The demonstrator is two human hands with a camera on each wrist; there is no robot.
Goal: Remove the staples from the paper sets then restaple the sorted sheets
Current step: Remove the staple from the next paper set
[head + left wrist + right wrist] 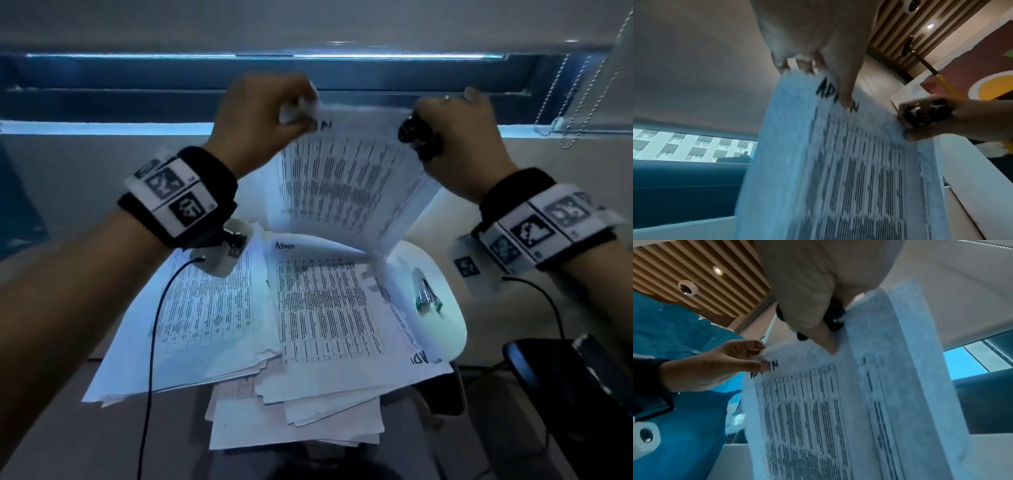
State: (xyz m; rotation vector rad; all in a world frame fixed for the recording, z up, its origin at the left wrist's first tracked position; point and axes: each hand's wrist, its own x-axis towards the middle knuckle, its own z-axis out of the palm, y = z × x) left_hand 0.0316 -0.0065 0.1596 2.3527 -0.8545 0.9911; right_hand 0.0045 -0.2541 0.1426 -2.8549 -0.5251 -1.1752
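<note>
- Two hands hold one paper set (346, 178) raised above the desk, in front of the window frame (102, 85).
- I read the left hand (263, 113) at the set's top left corner: thumb and fingertips pinch the paper beside the handwritten black heading, with the corner crumpled between them.
- I read the right hand (455, 137) at the top right corner: its fingers are curled round a small black tool (416, 137) (a staple remover, as far as I can tell), and its thumb presses against the sheet's upper edge.
- In the right wrist view, the black tool (833, 318) sits just behind the thumb, touching the paper's top edge.
- The paper set hangs from both hands, top edge uppermost, with its lower part bending towards the desk.
- Its front sheet carries a dense printed table in narrow columns; the print is blurred and I cannot read it.
- At least one further sheet fans out behind the front sheet along the right edge.
- Below the raised set, loose sheets (239, 325) lie spread and overlapping on the desk, printed with the same kind of table; one is headed "Admin" by hand.
- One silver stapler (426, 291) lies on a white rounded surface (452, 325) to the right of the sheets, well apart from both hands.
- Each wrist wears a black band with printed markers, and a thin black cable runs down from the left wrist.
</note>
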